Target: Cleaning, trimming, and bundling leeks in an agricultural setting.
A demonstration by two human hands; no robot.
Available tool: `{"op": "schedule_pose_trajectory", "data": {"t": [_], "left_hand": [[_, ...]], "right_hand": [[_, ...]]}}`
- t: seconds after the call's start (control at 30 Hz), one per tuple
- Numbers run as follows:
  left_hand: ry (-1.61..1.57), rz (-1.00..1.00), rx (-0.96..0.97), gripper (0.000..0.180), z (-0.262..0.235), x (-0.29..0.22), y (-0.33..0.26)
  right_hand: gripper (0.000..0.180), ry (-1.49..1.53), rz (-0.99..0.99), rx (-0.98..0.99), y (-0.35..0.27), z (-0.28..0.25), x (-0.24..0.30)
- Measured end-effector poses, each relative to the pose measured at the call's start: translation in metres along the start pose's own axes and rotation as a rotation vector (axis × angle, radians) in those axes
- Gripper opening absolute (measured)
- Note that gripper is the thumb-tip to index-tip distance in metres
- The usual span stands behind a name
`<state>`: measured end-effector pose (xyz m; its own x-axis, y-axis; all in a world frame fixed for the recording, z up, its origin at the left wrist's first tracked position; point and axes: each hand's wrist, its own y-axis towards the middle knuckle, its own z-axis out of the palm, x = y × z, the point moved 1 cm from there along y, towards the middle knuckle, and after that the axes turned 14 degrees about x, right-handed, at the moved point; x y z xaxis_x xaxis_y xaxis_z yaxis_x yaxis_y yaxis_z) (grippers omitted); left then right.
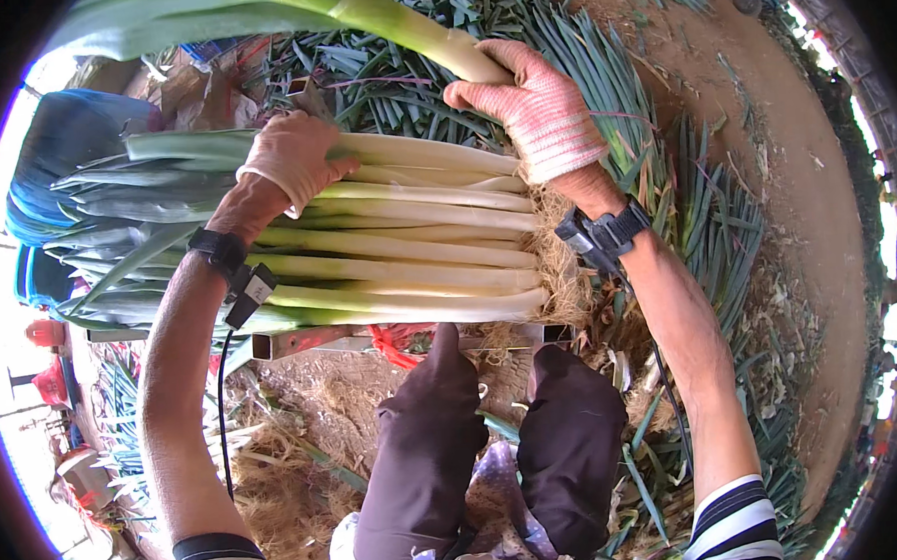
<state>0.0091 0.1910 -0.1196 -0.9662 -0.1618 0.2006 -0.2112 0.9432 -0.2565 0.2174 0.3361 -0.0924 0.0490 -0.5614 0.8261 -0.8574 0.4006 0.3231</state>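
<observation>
A thick leek (397,27) is in my right hand (541,101), which wears a pinkish knitted glove. The fingers wrap round its white root end, while its green leaves stretch up and left past the picture's edge. Below lies a row of leeks (417,243) side by side, leaves to the left, white shafts and hairy roots (563,265) to the right. At the row's far side, my left hand (293,157), also gloved, curls over the outermost leek (423,149), thumb on its near side.
A metal frame (301,341) with red ties (396,347) carries the row, just beyond my knees. Heaps of leeks (600,73) lie behind it and to the right. Cut roots (287,477) litter the ground. A blue container (72,146) stands at the left.
</observation>
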Motion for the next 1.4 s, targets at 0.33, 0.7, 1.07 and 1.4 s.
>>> {"op": "schedule_pose_trajectory", "data": {"t": [0.33, 0.7, 1.07, 1.4], "left_hand": [[0.149, 0.106, 0.033, 0.020, 0.045, 0.007, -0.012], [0.038, 0.047, -0.129, 0.019, 0.029, -0.022, -0.055], [0.011, 0.003, -0.148, 0.027, 0.031, -0.026, -0.072], [-0.093, 0.013, -0.217, 0.029, 0.027, -0.028, -0.075]], "right_hand": [[0.039, 0.099, 0.014, 0.069, 0.011, 0.022, -0.027], [0.041, -0.086, 0.149, 0.224, 0.036, 0.080, -0.057], [0.035, -0.436, 0.255, 0.569, 0.005, 0.076, -0.078], [0.043, -0.749, 0.500, 0.794, 0.012, 0.061, -0.084]]}}
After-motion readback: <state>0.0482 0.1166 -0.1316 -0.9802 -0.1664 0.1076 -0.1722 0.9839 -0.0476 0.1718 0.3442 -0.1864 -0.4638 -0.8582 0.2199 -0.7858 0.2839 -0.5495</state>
